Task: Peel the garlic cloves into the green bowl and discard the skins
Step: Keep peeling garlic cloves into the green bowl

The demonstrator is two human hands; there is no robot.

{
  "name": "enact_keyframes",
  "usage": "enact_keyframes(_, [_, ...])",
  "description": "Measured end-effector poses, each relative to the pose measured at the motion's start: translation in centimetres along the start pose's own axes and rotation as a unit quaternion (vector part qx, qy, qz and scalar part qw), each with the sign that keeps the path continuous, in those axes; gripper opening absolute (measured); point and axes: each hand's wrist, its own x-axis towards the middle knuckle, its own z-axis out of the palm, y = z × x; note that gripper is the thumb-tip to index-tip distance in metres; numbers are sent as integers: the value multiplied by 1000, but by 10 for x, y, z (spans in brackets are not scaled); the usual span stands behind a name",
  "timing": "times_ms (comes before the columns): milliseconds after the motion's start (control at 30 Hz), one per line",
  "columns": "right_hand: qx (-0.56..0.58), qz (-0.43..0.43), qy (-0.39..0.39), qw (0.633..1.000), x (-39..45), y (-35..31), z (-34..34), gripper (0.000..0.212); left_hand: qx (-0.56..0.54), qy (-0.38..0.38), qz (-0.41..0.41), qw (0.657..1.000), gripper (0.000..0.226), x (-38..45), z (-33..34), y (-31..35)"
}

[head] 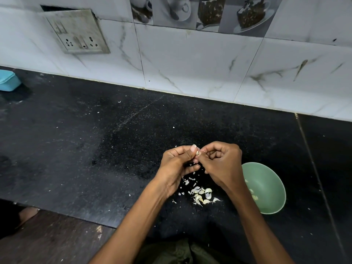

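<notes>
Far left on the black tabletop [95, 140] sits a blue box [8, 80]. At centre, the left hand [178, 164] pinches a garlic clove [198, 153] while the right hand [222, 162] picks at its skin: peeling is under way. Loose skins [201, 195] lie below. Next, the bared clove likely goes right into the green bowl [270, 187]. Marbled tiles [190, 60] stand behind.

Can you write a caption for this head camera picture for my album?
Both hands peel a garlic clove above loose skins, beside a green bowl.
</notes>
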Motion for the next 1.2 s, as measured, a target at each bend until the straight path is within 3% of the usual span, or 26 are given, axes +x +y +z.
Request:
enact_keyframes(467, [-56, -48, 9, 997, 2, 3, -3, 15, 37, 19, 59, 997, 9, -5, 3, 3])
enact_keyframes(833, [30, -4, -16, 999, 5, 5, -7, 18, 27, 26, 61, 997, 10, -6, 3, 7])
enact_keyframes(1200, [1, -76, -9, 997, 2, 10, -4, 14, 13, 53, 46, 997, 10, -4, 2, 7])
